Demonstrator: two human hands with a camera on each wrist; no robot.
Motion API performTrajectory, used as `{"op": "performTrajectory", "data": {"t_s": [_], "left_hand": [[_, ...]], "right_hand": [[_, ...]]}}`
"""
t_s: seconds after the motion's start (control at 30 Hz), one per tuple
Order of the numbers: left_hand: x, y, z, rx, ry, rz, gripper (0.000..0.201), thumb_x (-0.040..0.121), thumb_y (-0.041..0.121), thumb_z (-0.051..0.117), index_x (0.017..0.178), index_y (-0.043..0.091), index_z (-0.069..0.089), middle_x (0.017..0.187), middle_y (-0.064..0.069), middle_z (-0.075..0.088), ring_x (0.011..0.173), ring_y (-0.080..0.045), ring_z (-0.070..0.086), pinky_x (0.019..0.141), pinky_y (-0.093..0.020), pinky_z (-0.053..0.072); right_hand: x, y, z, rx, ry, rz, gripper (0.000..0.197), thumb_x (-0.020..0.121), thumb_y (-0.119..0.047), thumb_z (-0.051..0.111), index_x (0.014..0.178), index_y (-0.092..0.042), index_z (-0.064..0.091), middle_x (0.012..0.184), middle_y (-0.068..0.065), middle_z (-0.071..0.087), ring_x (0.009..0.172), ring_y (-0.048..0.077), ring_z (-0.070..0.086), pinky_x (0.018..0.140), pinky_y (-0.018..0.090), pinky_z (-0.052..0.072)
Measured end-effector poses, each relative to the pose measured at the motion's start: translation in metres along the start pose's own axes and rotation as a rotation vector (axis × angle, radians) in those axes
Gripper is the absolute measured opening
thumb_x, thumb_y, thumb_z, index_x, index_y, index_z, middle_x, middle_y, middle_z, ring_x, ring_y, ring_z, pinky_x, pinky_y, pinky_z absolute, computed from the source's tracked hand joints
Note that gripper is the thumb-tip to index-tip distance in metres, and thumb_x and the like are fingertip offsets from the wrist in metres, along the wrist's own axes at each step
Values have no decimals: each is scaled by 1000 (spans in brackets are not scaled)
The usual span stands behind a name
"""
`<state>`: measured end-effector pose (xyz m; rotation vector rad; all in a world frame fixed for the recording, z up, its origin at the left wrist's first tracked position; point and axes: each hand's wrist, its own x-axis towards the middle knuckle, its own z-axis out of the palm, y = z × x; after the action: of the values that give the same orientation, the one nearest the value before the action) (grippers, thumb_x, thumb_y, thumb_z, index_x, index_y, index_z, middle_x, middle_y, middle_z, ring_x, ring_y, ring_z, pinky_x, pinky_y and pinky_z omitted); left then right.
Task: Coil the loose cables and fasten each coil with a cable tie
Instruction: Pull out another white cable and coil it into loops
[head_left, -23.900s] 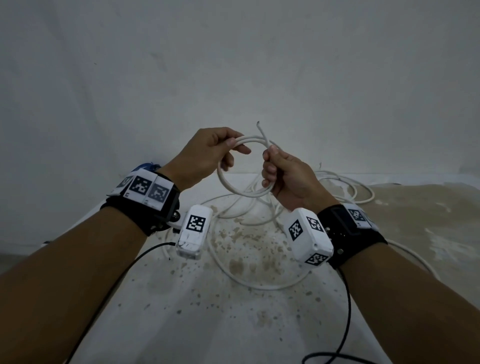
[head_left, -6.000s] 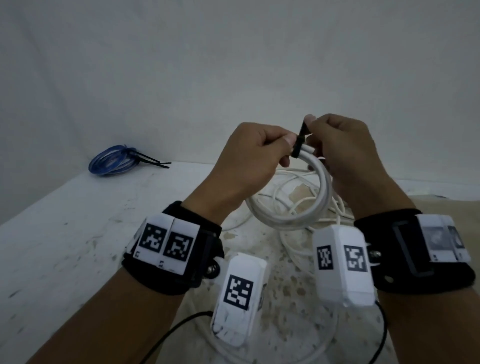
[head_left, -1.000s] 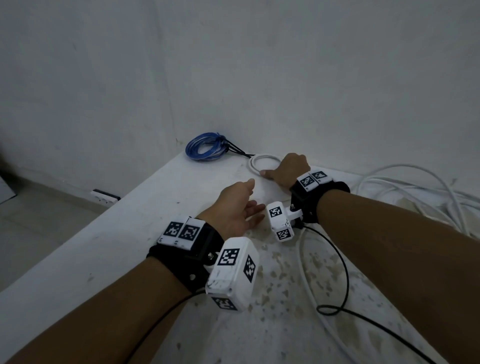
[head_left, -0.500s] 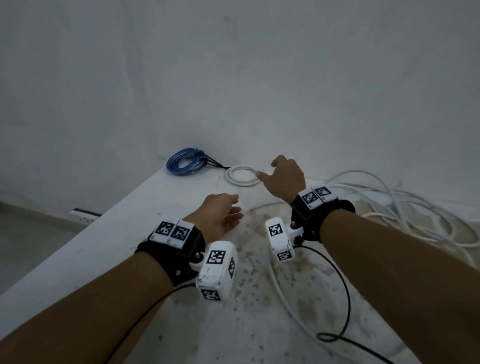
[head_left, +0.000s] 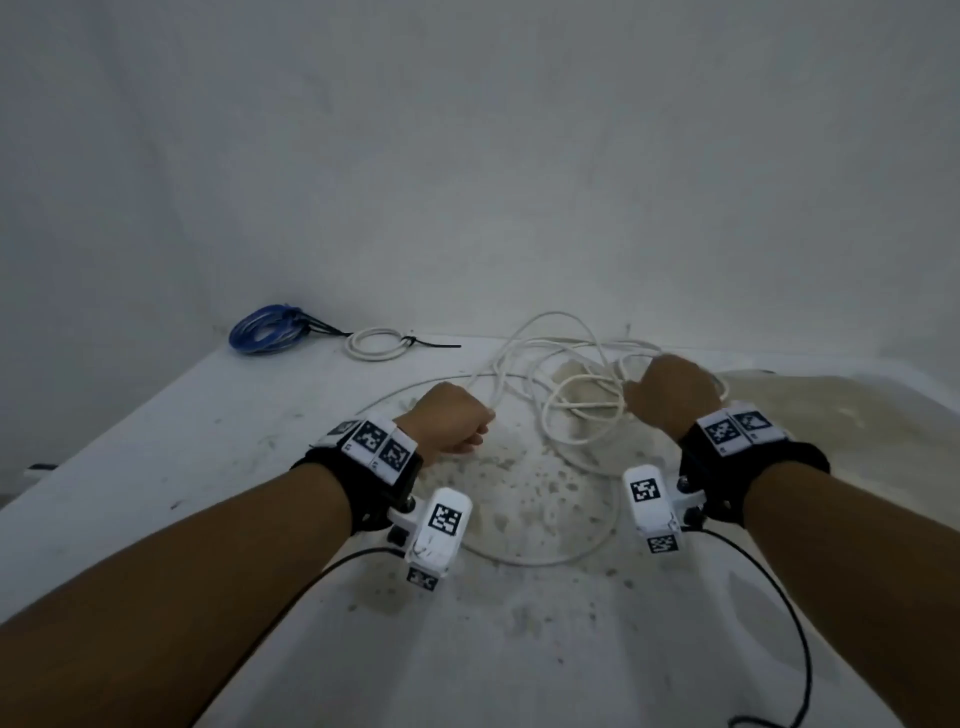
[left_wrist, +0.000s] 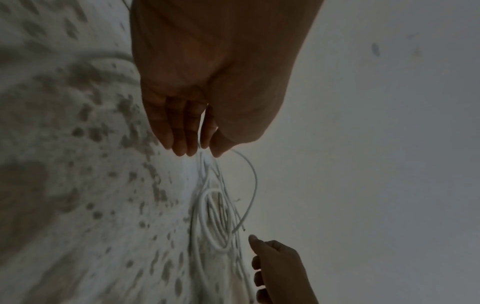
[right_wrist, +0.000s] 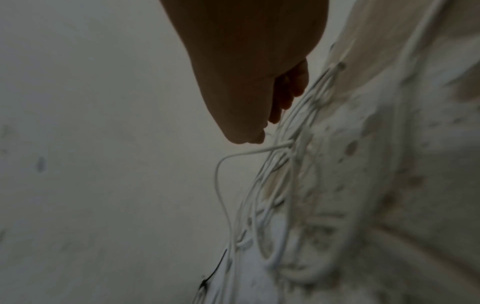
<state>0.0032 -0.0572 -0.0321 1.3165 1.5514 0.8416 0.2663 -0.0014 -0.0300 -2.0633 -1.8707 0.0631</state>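
My left hand (head_left: 451, 420) pinches a thin loose white cable (head_left: 566, 395); my right hand's (head_left: 670, 391) fingers curl beside it, grip unclear. Two tied coils, blue (head_left: 267, 329) and white (head_left: 378, 344), lie beyond on the stained worktop (head_left: 208, 441).

Centre: loose white cable (head_left: 566, 395) is sprawling between both wrists.
Upper left: two tied coils (head_left: 376, 344) are sitting apart.

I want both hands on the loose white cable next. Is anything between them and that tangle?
Nothing visible blocks them. The left hand and right hand are right at the loose white cable on the table. The tied white coil and blue coil lie apart at the far edge.
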Motion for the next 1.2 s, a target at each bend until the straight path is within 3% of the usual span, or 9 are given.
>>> {"op": "performTrajectory", "data": {"t_s": [0.13, 0.37, 0.47, 0.6, 0.7, 0.8, 0.9, 1.1, 1.2], "left_hand": [[-5, 8, 31, 190, -83, 65, 15, 97, 17, 61, 98, 2, 62, 92, -15, 64, 78, -23, 61, 76, -34, 55], [14, 31, 76, 159, -75, -1, 23, 92, 20, 68, 87, -1, 60, 81, -15, 62, 70, -24, 62, 64, -31, 53], [31, 35, 90, 390, -34, 2, 29, 84, 8, 70, 60, 6, 53, 64, -9, 56, 57, -20, 53, 55, -26, 45], [47, 35, 91, 412, 63, 4, 21, 92, 7, 52, 71, 11, 51, 72, -5, 54, 65, -19, 56, 71, -34, 58], [49, 37, 85, 237, -42, -73, 11, 94, 13, 62, 91, 4, 56, 84, -11, 56, 65, -20, 55, 56, -29, 50], [57, 33, 87, 409, -52, -21, 33, 80, 31, 80, 72, 8, 57, 73, -9, 59, 64, -22, 57, 57, -27, 44], [59, 28, 94, 597, 5, 28, 27, 70, 23, 77, 61, 8, 56, 64, -8, 58, 62, -24, 57, 56, -27, 40], [60, 51, 65, 442, 40, 27, 22, 90, 0, 57, 69, -4, 62, 83, -25, 71, 70, -30, 66, 77, -43, 58], [57, 62, 39, 346, 42, 32, 19, 95, 6, 59, 92, -11, 67, 88, -21, 71, 64, -22, 65, 64, -31, 58]], "right_hand": [[-11, 41, 26, 35, -249, 22, 39, 97, -38, 51, 76, -5, 53, 102, 21, 65, 93, 32, 62, 73, 30, 39], [-6, 44, 43, 41, -311, 15, 75, 93, -56, 53, 140, 0, 42, 139, 19, 52, 120, 35, 55, 91, 37, 46], [0, 47, 42, 41, -342, -29, 63, 93, -50, 54, 126, 3, 54, 128, 20, 59, 105, 31, 60, 76, 31, 41], [5, 52, 42, 101, -342, -85, 43, 91, -42, 49, 110, -7, 66, 120, 15, 65, 102, 29, 61, 76, 30, 42], [-1, 49, 37, 110, -334, -76, 45, 93, -42, 51, 121, -9, 61, 127, 13, 62, 107, 29, 60, 79, 30, 44], [-4, 48, 35, 104, -340, -49, 59, 96, -45, 52, 135, -1, 47, 137, 16, 53, 121, 32, 55, 83, 30, 39], [-1, 49, 33, 158, -341, -28, 41, 93, -36, 55, 110, 1, 58, 121, 19, 63, 108, 32, 62, 74, 28, 39], [-1, 47, 27, 163, -364, -28, 26, 94, -17, 49, 71, -7, 52, 107, 19, 66, 85, 28, 57, 69, 29, 41], [3, 46, 33, 171, -343, -1, 24, 93, -26, 53, 79, -6, 53, 102, 17, 66, 82, 26, 57, 68, 30, 42]]}}
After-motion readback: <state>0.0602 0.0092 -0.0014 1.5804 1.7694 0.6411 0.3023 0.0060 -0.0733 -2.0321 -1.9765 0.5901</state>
